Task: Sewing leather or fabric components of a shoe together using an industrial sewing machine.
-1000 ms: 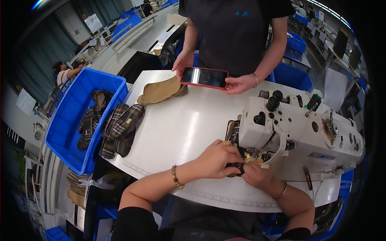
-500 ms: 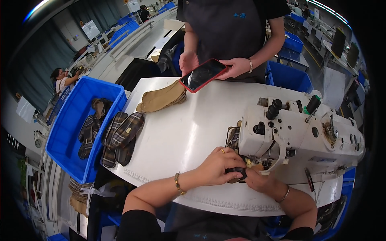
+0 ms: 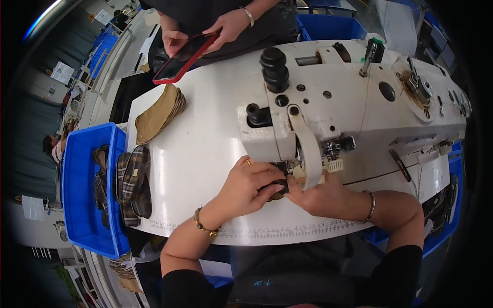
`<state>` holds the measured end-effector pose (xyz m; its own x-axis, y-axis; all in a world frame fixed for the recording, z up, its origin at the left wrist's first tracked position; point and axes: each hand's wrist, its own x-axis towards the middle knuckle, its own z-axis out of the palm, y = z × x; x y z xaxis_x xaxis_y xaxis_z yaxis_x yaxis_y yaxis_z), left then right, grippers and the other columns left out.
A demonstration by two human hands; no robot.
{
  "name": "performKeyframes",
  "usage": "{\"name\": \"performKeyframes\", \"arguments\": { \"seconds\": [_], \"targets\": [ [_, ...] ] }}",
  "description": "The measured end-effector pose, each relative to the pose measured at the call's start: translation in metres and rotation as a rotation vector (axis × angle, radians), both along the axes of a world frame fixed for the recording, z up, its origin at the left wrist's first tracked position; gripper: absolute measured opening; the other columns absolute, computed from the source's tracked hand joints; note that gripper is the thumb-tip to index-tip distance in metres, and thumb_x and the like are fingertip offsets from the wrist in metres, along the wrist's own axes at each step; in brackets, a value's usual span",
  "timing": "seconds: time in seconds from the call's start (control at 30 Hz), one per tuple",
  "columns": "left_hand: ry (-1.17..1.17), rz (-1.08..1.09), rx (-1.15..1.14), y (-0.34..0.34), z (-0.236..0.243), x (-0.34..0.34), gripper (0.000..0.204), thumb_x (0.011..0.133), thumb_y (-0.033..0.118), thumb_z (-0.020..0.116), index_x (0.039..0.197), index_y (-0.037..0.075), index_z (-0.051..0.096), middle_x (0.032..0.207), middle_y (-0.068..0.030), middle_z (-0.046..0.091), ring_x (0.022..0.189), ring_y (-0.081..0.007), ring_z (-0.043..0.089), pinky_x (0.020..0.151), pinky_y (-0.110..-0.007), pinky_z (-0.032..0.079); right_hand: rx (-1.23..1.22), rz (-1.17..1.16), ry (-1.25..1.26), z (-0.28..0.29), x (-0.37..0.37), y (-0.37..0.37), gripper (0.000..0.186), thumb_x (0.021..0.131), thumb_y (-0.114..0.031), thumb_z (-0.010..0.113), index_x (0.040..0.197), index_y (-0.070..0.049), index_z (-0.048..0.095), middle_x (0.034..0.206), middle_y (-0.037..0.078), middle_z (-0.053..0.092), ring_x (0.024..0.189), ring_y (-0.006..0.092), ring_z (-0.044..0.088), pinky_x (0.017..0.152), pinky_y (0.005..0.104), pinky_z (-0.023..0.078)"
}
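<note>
A dark piece of fabric (image 3: 280, 188) lies under the needle area of a white sewing machine (image 3: 349, 108). My left hand (image 3: 250, 186) pinches this fabric from its left side, thumb in front and fingers on top. From the right, my right hand (image 3: 319, 196) closes on its edge, fingertips close to my left ones and partly behind the machine's curved white lever (image 3: 309, 154). The machine head and my fingers hide most of the fabric.
A stack of tan fabric pieces (image 3: 159, 115) and plaid pouches (image 3: 134, 179) lie on the white table (image 3: 200, 138). A blue bin (image 3: 95, 241) stands at the left. Dark-handled snips (image 3: 399, 164) rest right of my hands. Across the table a person holds a red-cased phone (image 3: 185, 59).
My view has moved closer to the machine, so it appears larger and farther left. Both hands stay on the fabric at the needle. The other person's hands and phone appear farther up and left.
</note>
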<state>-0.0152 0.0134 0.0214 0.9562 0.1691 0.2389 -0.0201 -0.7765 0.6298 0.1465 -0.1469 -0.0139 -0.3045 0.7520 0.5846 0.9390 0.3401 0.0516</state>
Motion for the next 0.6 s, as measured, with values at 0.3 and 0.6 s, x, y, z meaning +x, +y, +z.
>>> {"name": "performKeyframes", "arguments": {
  "seconds": [0.3,0.6],
  "targets": [
    [0.157,0.109,-0.169,0.0,0.004,-0.004,0.018,0.084,0.012,0.073,0.101,0.006,0.072,0.088,-0.0132,0.07,0.068,-0.0281,0.063,0.063,-0.037,0.049,-0.007,-0.049,-0.038,0.005,-0.014,-0.009,0.021,0.069,-0.012,0.062,0.081,0.003,0.068,0.051,-0.002,0.049,0.043,0.0102,0.051,0.041,0.027,0.04],
    [0.013,-0.068,0.205,-0.007,0.006,-0.004,0.022,0.085,0.014,0.072,0.107,0.01,0.071,0.099,-0.0057,0.072,0.084,-0.0264,0.067,0.074,-0.037,0.048,-0.202,0.037,-0.061,0.011,-0.019,-0.012,0.011,0.066,-0.013,0.063,0.062,-0.007,0.056,0.053,0.0,0.052,0.045,0.0114,0.053,0.041,0.0282,0.039]
  ]
}}
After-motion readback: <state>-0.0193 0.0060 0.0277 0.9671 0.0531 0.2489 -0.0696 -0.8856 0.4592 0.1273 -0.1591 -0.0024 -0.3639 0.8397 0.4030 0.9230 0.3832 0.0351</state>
